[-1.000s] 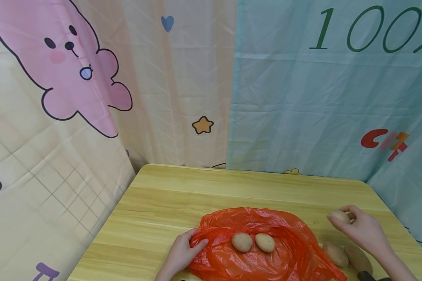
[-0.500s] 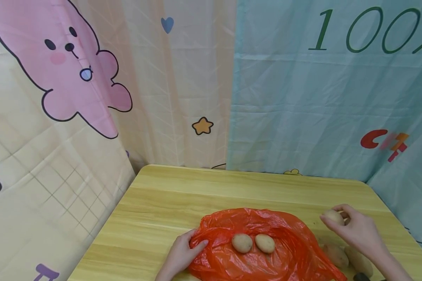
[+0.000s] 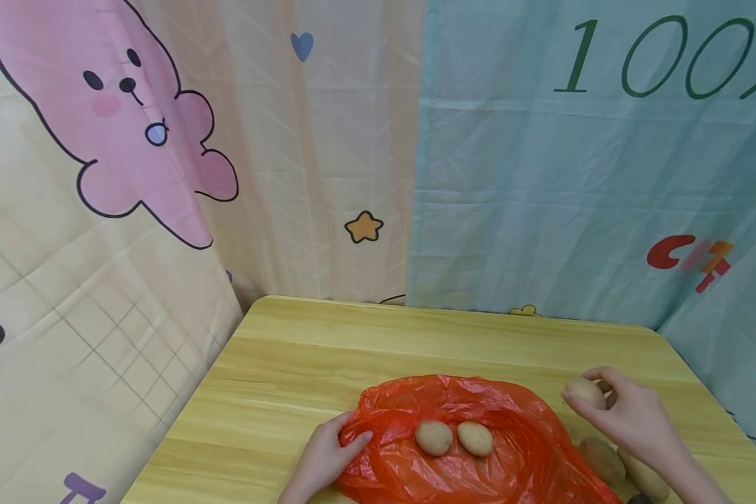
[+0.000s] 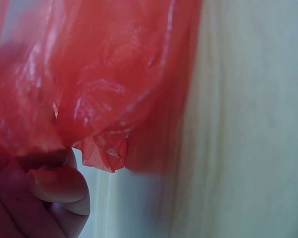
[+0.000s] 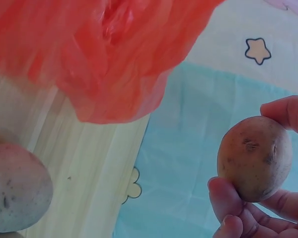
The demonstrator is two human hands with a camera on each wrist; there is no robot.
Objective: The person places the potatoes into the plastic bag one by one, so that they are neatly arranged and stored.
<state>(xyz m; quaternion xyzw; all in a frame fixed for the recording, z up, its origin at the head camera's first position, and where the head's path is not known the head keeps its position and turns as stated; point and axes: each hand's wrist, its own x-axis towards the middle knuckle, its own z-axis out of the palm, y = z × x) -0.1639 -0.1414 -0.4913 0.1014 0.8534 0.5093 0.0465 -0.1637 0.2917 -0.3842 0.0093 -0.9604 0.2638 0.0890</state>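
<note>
A red plastic bag [image 3: 441, 476] lies spread on the table, its mouth facing up. Inside it, side by side, rest two potatoes, a left one [image 3: 433, 438] and a right one [image 3: 475, 439]. My left hand [image 3: 327, 451] grips the bag's left edge; the left wrist view shows curled fingers [image 4: 59, 184] under the red film. Right of the bag and above the table, my right hand [image 3: 633, 413] pinches a potato [image 5: 255, 158] between thumb and fingers. Beneath that hand lie more potatoes, one [image 3: 601, 460] against the bag's right side and another [image 3: 644, 476] partly hidden by the wrist.
The wooden table [image 3: 277, 357] stretches behind and left of the bag. Printed curtains hang around it, a cream one [image 3: 327, 154] at the back left and a blue one [image 3: 542, 175] at the back right. A dark object [image 3: 639, 498] shows at the bottom edge.
My right hand has moved left toward the bag with the potato in its fingers. The left hand, the bag and the two potatoes in it stay in place.
</note>
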